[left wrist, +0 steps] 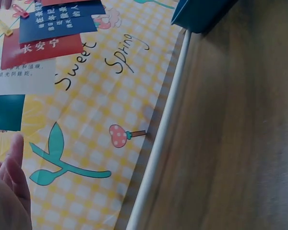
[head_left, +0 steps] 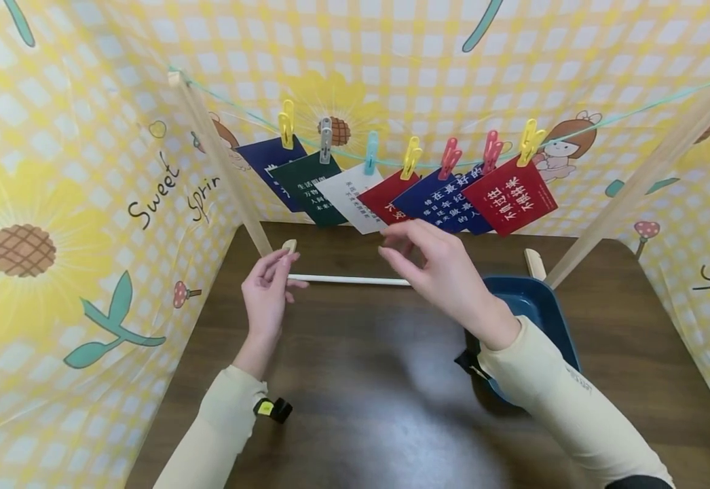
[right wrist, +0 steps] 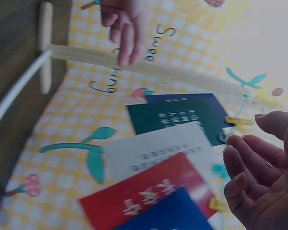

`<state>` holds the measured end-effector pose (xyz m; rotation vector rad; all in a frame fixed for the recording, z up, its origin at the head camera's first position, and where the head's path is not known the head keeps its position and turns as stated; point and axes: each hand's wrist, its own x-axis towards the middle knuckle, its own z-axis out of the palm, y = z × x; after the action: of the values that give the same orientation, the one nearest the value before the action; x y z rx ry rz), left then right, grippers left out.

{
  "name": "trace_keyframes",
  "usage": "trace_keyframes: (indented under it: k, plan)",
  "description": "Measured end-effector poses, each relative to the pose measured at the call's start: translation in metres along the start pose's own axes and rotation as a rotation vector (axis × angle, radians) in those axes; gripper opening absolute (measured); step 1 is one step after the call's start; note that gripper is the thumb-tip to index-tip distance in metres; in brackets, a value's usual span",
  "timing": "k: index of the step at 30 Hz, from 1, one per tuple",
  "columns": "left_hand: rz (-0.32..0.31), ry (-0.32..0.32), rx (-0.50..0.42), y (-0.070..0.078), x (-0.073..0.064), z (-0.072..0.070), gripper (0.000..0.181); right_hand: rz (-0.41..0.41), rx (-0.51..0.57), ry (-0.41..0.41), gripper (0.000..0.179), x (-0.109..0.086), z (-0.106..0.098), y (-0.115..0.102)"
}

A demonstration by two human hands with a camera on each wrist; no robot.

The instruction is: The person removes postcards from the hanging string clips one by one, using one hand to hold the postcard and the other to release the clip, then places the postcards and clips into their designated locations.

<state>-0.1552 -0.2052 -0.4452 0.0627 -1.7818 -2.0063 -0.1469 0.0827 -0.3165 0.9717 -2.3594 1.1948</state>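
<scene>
A row of several printed cards hangs from a thin green cord (head_left: 630,111), held by small plastic clothespins. From the left come a dark blue card (head_left: 261,159), a green card (head_left: 315,187), a white card (head_left: 355,198) and a red card (head_left: 375,197). Overlapping blue cards (head_left: 431,200) and another red card (head_left: 514,197) follow. My right hand (head_left: 446,275) is just below the middle cards, fingers loosely bent with nothing between them. Below the left-hand cards, my left hand (head_left: 266,288) hangs with relaxed fingers, also holding nothing, as the right wrist view shows.
Two wooden posts, left (head_left: 217,153) and right (head_left: 648,180), carry the cord. A white rod (head_left: 355,280) runs low between them. At the right, partly behind my right forearm, lies a dark blue tray (head_left: 565,333) on the brown table (head_left: 343,380). Yellow checked cloth surrounds it.
</scene>
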Motion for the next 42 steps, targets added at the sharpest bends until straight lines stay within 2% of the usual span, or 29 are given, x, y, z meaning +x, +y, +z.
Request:
trace_keyframes:
  k: [6, 10, 12, 20, 25, 30, 35, 42]
  plan:
    - [0.031, 0.045, -0.020, 0.005, 0.020, 0.004, 0.035, -0.139, -0.070, -0.003, 0.031, 0.036, -0.004, -0.018]
    - [0.033, 0.041, -0.028, 0.010, 0.031, 0.007, 0.039, -0.228, -0.164, -0.019, 0.029, 0.062, -0.009, -0.033]
    - [0.033, 0.039, -0.031, 0.012, 0.036, 0.008, 0.039, -0.245, -0.200, -0.035, 0.029, 0.076, -0.011, -0.040]
    - [0.036, 0.029, -0.044, 0.024, 0.051, 0.016, 0.041, -0.160, -0.305, -0.129, 0.034, 0.132, -0.021, -0.058]
    - [0.062, 0.033, -0.010, 0.035, 0.061, 0.017, 0.042, -0.103, -0.339, -0.182, 0.040, 0.164, -0.018, -0.060]
    - [0.056, -0.004, -0.017, 0.040, 0.069, 0.018, 0.043, -0.027, -0.337, -0.268, 0.051, 0.190, -0.015, -0.056]
    - [0.052, -0.013, 0.010, 0.039, 0.068, 0.022, 0.041, 0.073, -0.293, -0.371, 0.060, 0.203, -0.010, -0.052]
    - [0.078, -0.022, 0.017, 0.041, 0.066, 0.026, 0.038, 0.100, -0.244, -0.368, 0.053, 0.200, -0.005, -0.054]
